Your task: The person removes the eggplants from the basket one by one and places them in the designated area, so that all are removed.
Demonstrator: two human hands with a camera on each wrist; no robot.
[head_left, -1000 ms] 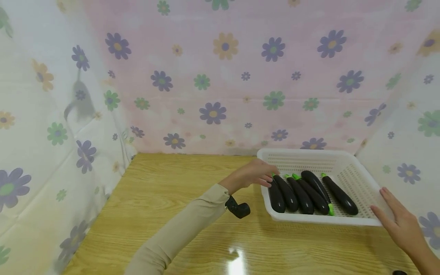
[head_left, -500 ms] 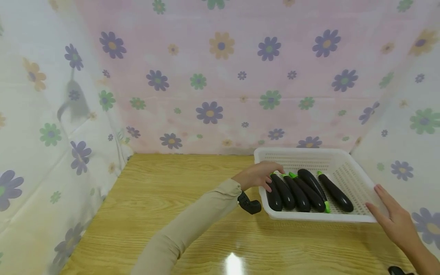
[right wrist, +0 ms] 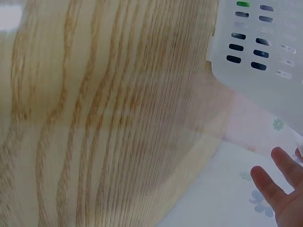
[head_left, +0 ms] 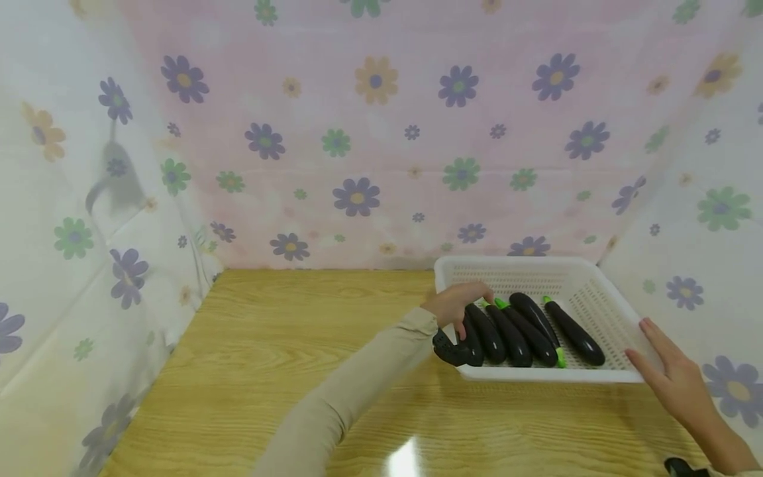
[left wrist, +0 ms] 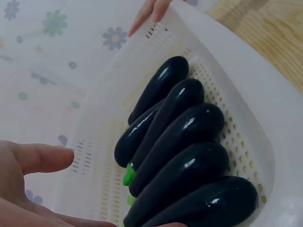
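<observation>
Several glossy dark eggplants [head_left: 516, 332] with green stem ends lie side by side in a white perforated plastic basket [head_left: 536, 375]. My left hand [head_left: 456, 303] reaches over the basket's left rim, thumb and fingers spread above the leftmost eggplants. In the left wrist view the left thumb [left wrist: 47, 158] is straight and apart from the eggplants, while other fingertips show low in the picture, close over the nearest eggplant [left wrist: 213, 203]. My right hand [head_left: 679, 377] rests at the basket's near right corner, thumb and forefinger on the rim. Two straight right-hand fingers [right wrist: 267, 187] stand apart from the basket wall.
The basket stands on a wood-grain table [head_left: 286, 358] at the back right. Flower-printed cloth [head_left: 369, 132] hangs behind and on both sides. A dark device [head_left: 450, 348] is strapped at the left wrist and overlaps the basket's left rim in the head view.
My left hand has moved right and lower over the leftmost eggplants, fingers further into the basket. The right hand has stayed at the basket corner. The whole head view has shifted slightly.
</observation>
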